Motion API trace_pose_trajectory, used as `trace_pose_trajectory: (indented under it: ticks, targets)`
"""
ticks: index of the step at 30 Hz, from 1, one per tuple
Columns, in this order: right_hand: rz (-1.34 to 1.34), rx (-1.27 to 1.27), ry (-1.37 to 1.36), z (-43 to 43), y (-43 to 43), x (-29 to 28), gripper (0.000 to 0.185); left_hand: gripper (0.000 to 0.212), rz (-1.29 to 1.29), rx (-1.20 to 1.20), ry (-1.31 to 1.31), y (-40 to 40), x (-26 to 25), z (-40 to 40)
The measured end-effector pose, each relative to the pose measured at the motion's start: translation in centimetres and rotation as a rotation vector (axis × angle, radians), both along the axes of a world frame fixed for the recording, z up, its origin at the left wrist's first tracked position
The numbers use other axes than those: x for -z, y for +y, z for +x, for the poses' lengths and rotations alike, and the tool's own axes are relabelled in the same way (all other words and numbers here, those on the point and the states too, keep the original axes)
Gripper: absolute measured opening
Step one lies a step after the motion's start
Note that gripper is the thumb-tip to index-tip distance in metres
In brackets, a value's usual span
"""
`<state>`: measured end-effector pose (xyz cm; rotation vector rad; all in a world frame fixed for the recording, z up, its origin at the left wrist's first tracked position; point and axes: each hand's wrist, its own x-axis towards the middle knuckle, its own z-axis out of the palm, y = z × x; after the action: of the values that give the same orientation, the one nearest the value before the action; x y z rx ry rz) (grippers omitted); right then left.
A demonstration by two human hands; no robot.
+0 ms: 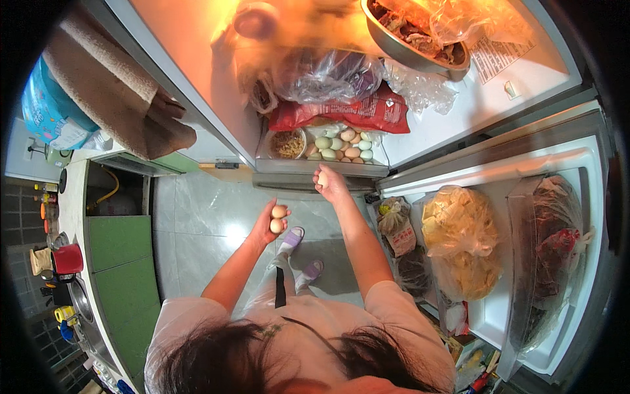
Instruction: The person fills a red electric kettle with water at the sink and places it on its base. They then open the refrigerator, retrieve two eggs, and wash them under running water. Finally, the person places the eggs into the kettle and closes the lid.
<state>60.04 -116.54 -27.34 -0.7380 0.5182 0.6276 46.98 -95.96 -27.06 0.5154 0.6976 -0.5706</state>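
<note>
Two light brown eggs [277, 219] rest in my left hand [266, 221], one above the other, over the tiled floor. My right hand [332, 183] is closed around a pale egg [323, 179], just before the front edge of the open fridge. Beyond that hand, a pile of loose eggs [339, 144], brown, cream and pale green, lies on the fridge shelf. A clear round tub [288, 144] of small brown pieces stands left of the pile. Behind them lies a red printed bag [344, 113].
Clear plastic bags [330, 74] and a metal bowl of meat [418, 44] fill the shelf behind. At right, the open fridge door [588, 197] holds bagged food [462, 236]. Green cabinets [120, 261] and a counter run along the left. A brown towel [113, 88] hangs at upper left.
</note>
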Motion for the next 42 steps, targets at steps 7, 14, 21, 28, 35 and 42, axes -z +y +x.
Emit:
trace_pose_trajectory:
  ticks: [7, 14, 21, 28, 35, 42]
  targets:
    - [-0.059, -0.062, -0.087, 3.3, -0.3, -0.6, 0.012, 0.041, -0.024, -0.014, -0.003, 2.6, -2.2, -1.8]
    - [-0.168, -0.089, -0.182, 7.1, 0.5, 0.1, 0.014, 0.042, -0.031, -0.005, -0.070, 3.5, -4.7, -0.2]
    - [-0.322, -0.075, -0.295, 11.6, 1.9, 2.1, 0.022, 0.043, 0.023, -0.021, -0.038, 6.0, -5.1, -1.9]
    - [-0.374, -0.095, -0.286, 11.8, 1.7, 2.2, 0.022, 0.042, 0.047, -0.071, -0.048, 8.0, -4.9, -3.9]
    - [-0.433, -0.198, -0.167, 6.1, -1.5, -0.7, 0.019, 0.040, 0.030, -0.060, -0.112, 6.0, -5.8, -7.6]
    - [-0.373, -0.705, -0.150, -24.3, -13.8, 5.5, 0.027, 0.040, -0.019, -0.060, -0.128, 1.7, -6.8, -15.2]
